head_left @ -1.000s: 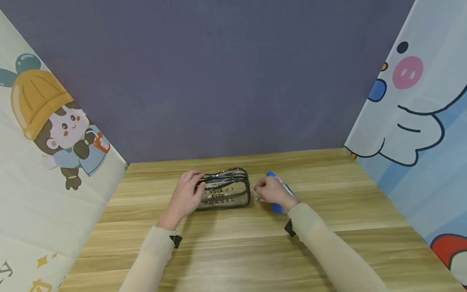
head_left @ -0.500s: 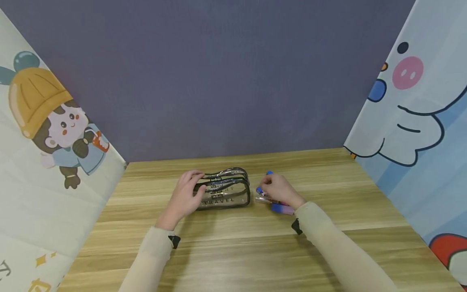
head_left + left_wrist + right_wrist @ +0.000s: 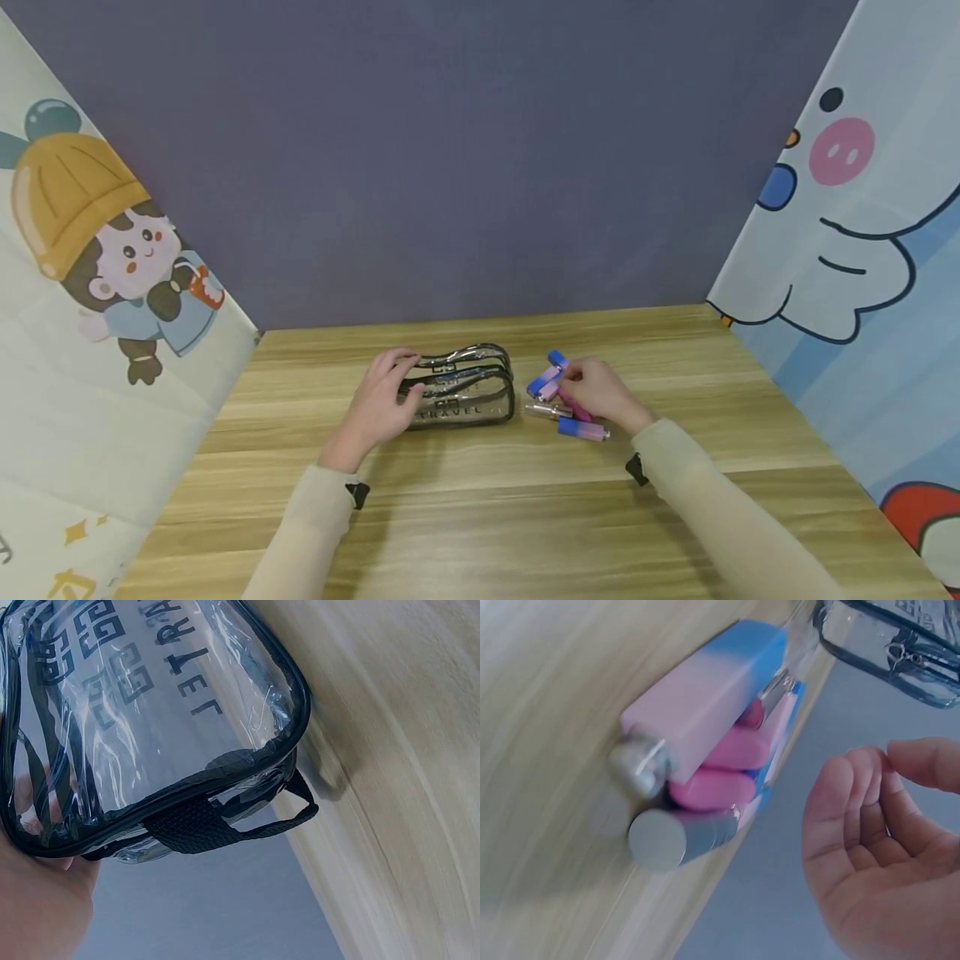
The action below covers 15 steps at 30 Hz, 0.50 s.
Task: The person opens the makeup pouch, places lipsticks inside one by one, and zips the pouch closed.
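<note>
A clear pouch point(image 3: 472, 404) with black edging and "TRAVEL" lettering lies on the wooden table. My left hand point(image 3: 382, 396) grips its left end, thumb on the near side and fingers over the top; in the left wrist view fingers show through the plastic. Right of the pouch lie several small lipstick-like tubes: a blue-to-purple tube point(image 3: 582, 430), a silvery clear tube point(image 3: 548, 410) and a blue-and-lilac tube point(image 3: 543, 384) among them. Over the pile is my right hand point(image 3: 602, 392), fingers loosely curled, thumb tip near the index finger. Nothing shows between them in the right wrist view.
A dark blue-grey panel point(image 3: 480, 167) stands behind the table point(image 3: 480, 525). Curtains with cartoon prints close off both sides, a white left curtain point(image 3: 45, 375) and a blue-and-white right curtain point(image 3: 885, 375). A black handle loop point(image 3: 277, 825) sticks out from the pouch's end.
My right hand has drawn back to the right, away from the pouch, uncovering more of the tubes. My left hand stays on the pouch.
</note>
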Tool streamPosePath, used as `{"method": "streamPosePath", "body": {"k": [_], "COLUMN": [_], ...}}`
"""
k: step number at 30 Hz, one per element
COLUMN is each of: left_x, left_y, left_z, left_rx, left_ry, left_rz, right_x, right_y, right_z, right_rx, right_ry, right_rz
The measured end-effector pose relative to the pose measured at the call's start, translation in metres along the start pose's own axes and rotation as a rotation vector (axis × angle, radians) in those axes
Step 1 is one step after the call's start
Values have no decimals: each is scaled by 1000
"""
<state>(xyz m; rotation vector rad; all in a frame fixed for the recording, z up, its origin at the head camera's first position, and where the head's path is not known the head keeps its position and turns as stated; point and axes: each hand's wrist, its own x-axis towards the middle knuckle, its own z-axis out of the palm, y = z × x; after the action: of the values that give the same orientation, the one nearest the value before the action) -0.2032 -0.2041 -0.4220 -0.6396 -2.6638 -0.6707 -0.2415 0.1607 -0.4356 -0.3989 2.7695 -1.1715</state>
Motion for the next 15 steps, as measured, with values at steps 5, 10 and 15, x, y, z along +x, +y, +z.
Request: {"method": "streamPosePath", "body": {"k": [5,10,15], "left_x": [9,19,28], "left_y": [1,2,4], "left_z": [6,11,16], "left_rx": [28,50,49], "left_ry": [12,24,26], "left_rz": [-4,-15,-47], "right_x": [11,24,37], "right_y": [12,21,28], "right_z": [-15,-28,-42], "right_rx": [-37,-71,-108], "right_ry": [1,-13,-48], "right_rz": [-23,-44,-34]}}
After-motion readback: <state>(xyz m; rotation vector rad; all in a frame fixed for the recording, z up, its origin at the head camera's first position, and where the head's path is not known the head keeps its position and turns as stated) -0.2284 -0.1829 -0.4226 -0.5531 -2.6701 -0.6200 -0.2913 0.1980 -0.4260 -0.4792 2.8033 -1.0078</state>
